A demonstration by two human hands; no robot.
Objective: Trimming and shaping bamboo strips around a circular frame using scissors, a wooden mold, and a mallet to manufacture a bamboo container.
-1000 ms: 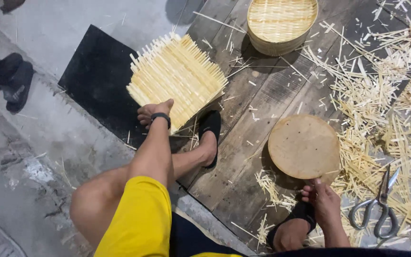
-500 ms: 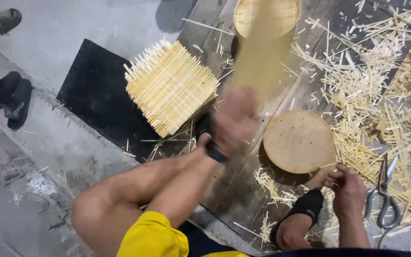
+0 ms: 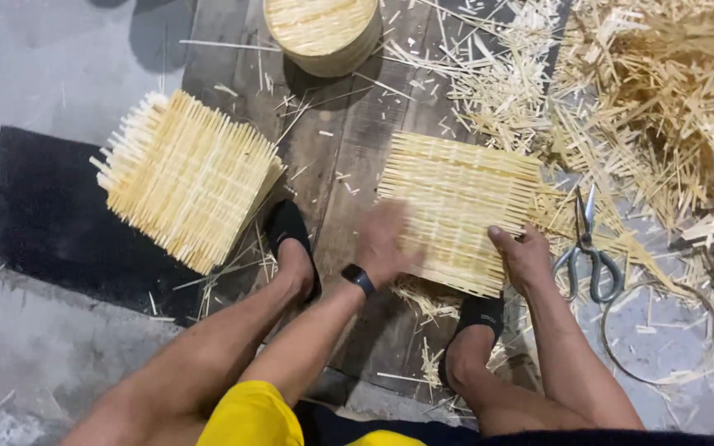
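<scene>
Both hands press on one square woven mat (image 3: 456, 211) of thin pale bamboo slats: the left hand (image 3: 383, 244) lies flat and blurred on its near edge, the right hand (image 3: 524, 258) clasps its near corner. Just right of that grip lies one pair of scissors (image 3: 586, 248); well left, one stack of mats (image 3: 185, 177).

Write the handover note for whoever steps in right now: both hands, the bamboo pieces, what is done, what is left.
Left hand: blurred, open, on the near left edge of the flat square woven bamboo mat.
Right hand: at the mat's near right corner; grip unclear.
Mat lies on the dark wooden boards, between the feet.
Stack of woven bamboo mats: far left, untouched.
Round bamboo basket: top.
Grey-handled scissors: right, lying unused.
Done: one mat laid out. Left: nothing cut yet.
</scene>
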